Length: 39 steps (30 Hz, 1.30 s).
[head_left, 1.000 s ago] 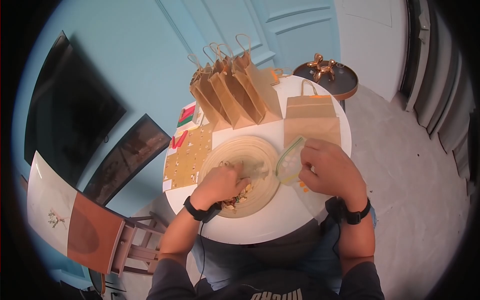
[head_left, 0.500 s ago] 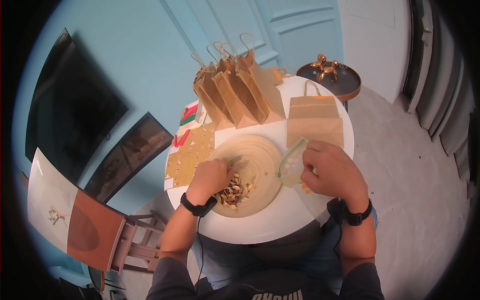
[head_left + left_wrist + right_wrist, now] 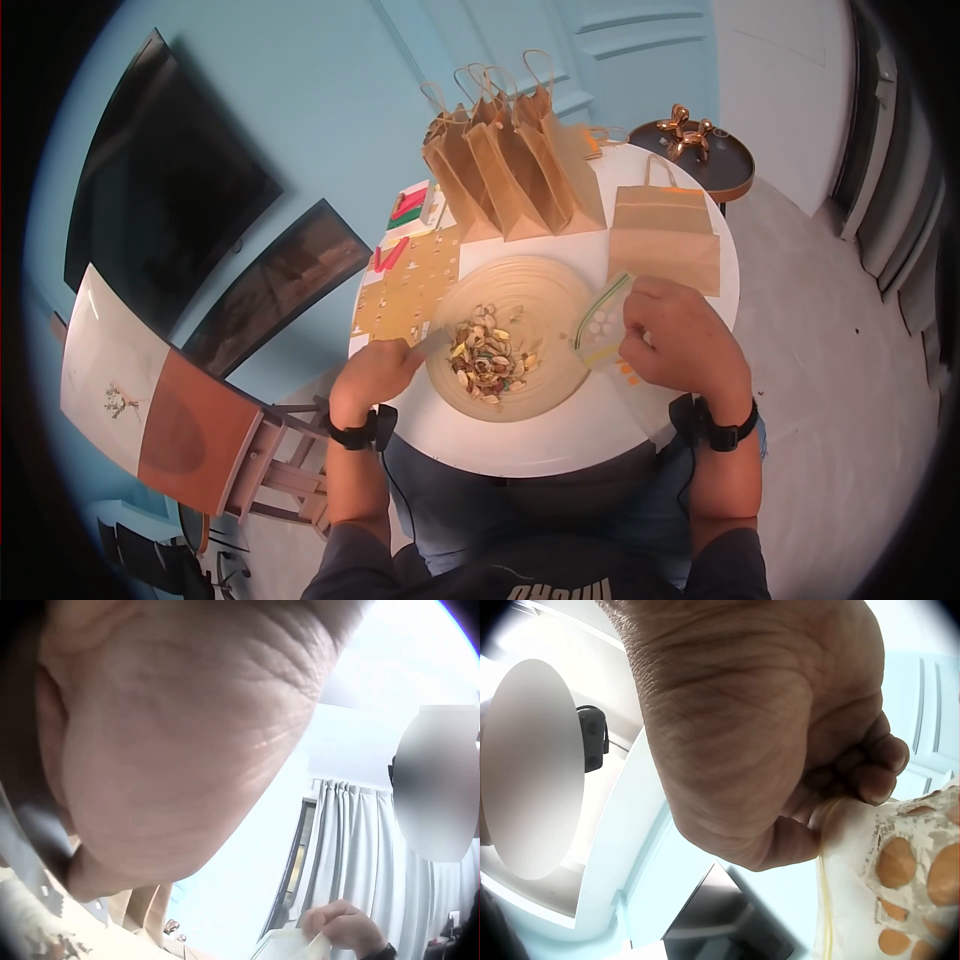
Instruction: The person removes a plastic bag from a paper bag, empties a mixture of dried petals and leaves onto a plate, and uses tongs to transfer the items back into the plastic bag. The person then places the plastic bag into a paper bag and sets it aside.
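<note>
My left hand (image 3: 378,378) is beside the left rim of a round wooden plate (image 3: 562,300). Its fingers grip a flat grey tool (image 3: 434,344) that points over the rim; notched ends of the tool (image 3: 49,896) show in the left wrist view, and I cannot tell its exact kind. On the plate lies a heap of dried, mixed-colour bits (image 3: 490,362). At the plate's right side my right hand (image 3: 690,335) pinches a clear zip bag (image 3: 602,328) with a green top strip. Orange dots cover the bag (image 3: 896,862) in the right wrist view.
Several upright brown paper bags (image 3: 510,180) stand at the back of the white table (image 3: 520,455). Another paper bag (image 3: 664,240) lies flat at the back right. A patterned gold sheet (image 3: 405,290) and red sticks (image 3: 392,254) are on the left.
My left hand has pulled back leftward from over the plate to its left rim, uncovering the heap of dried bits. My right hand keeps its pinch on the zip bag. The head view has shifted.
</note>
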### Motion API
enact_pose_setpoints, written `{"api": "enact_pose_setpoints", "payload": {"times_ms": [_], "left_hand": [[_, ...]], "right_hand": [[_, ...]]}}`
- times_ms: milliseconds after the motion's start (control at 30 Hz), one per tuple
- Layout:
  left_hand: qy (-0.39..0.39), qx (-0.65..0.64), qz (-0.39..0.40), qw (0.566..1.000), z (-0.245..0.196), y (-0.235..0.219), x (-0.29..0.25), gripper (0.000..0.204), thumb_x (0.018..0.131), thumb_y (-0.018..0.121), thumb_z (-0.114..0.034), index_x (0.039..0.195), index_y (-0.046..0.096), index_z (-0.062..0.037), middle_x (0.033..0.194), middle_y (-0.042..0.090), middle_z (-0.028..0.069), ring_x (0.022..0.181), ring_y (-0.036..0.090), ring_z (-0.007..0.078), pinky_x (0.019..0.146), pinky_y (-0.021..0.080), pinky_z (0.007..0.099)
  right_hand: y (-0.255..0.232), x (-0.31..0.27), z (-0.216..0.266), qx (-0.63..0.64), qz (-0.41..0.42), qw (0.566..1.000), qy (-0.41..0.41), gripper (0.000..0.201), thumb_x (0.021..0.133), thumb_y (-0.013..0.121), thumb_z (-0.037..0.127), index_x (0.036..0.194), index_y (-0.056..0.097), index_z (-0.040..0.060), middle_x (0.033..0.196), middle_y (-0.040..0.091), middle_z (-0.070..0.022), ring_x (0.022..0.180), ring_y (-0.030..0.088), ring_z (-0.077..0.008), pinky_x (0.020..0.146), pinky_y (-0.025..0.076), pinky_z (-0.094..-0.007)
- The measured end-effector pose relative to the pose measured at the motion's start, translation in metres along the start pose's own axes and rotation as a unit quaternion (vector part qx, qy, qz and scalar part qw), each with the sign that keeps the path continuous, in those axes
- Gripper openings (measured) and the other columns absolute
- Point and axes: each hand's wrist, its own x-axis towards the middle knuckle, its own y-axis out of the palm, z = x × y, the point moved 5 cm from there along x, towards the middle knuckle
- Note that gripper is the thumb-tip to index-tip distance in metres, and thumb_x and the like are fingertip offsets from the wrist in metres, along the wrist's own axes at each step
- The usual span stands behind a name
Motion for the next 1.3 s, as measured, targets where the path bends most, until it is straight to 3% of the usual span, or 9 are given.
{"api": "enact_pose_setpoints", "payload": {"times_ms": [100,267,367,467,567,800,967,1300], "left_hand": [[0.045,-0.033,0.031,0.998,-0.001,0.014,-0.004,0.045,0.112,0.069,-0.042,0.106,0.082,0.0011,0.095,0.081,0.0266,0.094,0.079,0.0462,0.085,0.061,0.052],[0.092,-0.043,0.071,0.992,-0.016,0.026,-0.009,0.044,0.106,0.078,-0.042,0.116,0.08,0.0013,0.093,0.08,0.0258,0.093,0.078,0.0464,0.084,0.06,0.0522],[0.112,-0.042,0.031,0.992,-0.021,0.029,-0.011,0.043,0.104,0.079,-0.045,0.107,0.078,-0.0017,0.094,0.08,0.0258,0.095,0.077,0.0479,0.084,0.059,0.0558],[0.089,-0.051,0.031,0.994,-0.025,0.028,-0.012,0.043,0.101,0.082,-0.041,0.113,0.08,0.0008,0.094,0.08,0.0251,0.096,0.078,0.0458,0.086,0.06,0.0525],[0.063,-0.052,0.045,0.996,-0.024,0.024,-0.01,0.041,0.1,0.083,-0.04,0.11,0.081,0.0001,0.094,0.08,0.0248,0.096,0.078,0.0456,0.086,0.06,0.0523],[0.105,-0.063,-0.024,0.992,-0.017,0.032,-0.012,0.035,0.098,0.084,-0.036,0.094,0.079,-0.002,0.087,0.079,0.0217,0.089,0.077,0.0459,0.079,0.06,0.0534],[0.13,-0.069,-0.066,0.987,-0.014,0.035,-0.011,0.032,0.099,0.083,-0.032,0.087,0.078,-0.0023,0.082,0.077,0.0206,0.083,0.076,0.0449,0.075,0.059,0.0541],[0.135,-0.082,-0.096,0.983,-0.017,0.026,-0.013,0.027,0.098,0.085,-0.03,0.089,0.081,-0.0056,0.08,0.076,0.0187,0.08,0.075,0.043,0.072,0.058,0.0522]], "right_hand": [[0.008,0.006,0.006,0.005,0.013,1.0,-0.016,0.014,0.084,0.069,0.01,0.077,0.066,-0.0022,0.085,0.066,-0.0186,0.084,0.067,-0.041,0.079,0.056,-0.0506],[0.022,0.014,0.011,0.006,0.029,0.999,-0.019,0.015,0.084,0.069,0.01,0.076,0.064,-0.0024,0.085,0.065,-0.0187,0.083,0.067,-0.0414,0.079,0.056,-0.0511],[0.031,0.021,0.015,0.014,0.035,0.999,-0.026,0.015,0.083,0.07,0.01,0.076,0.063,-0.0021,0.085,0.065,-0.0184,0.083,0.067,-0.0416,0.078,0.056,-0.0515],[0.041,0.025,0.019,0.012,0.046,0.999,-0.025,0.015,0.082,0.07,0.009,0.076,0.063,-0.0014,0.085,0.065,-0.0179,0.082,0.067,-0.0417,0.077,0.056,-0.0514],[0.048,0.027,0.024,0.012,0.049,0.998,-0.03,0.013,0.081,0.071,0.007,0.076,0.062,-0.0006,0.085,0.064,-0.0174,0.082,0.066,-0.0417,0.076,0.056,-0.0512],[0.054,0.029,0.056,0.023,0.053,0.991,-0.12,0.016,0.073,0.074,0.0,0.074,0.058,0.0013,0.081,0.056,-0.0145,0.076,0.059,-0.0397,0.069,0.05,-0.0508],[0.054,0.03,0.07,-0.019,0.05,0.99,-0.129,0.018,0.07,0.075,0.0,0.072,0.057,0.0022,0.082,0.054,-0.0137,0.075,0.058,-0.0386,0.069,0.049,-0.0499],[0.052,0.033,0.061,-0.015,0.064,0.992,-0.107,0.017,0.071,0.075,0.001,0.074,0.058,0.001,0.079,0.054,-0.0146,0.075,0.06,-0.0393,0.068,0.05,-0.0509]]}}
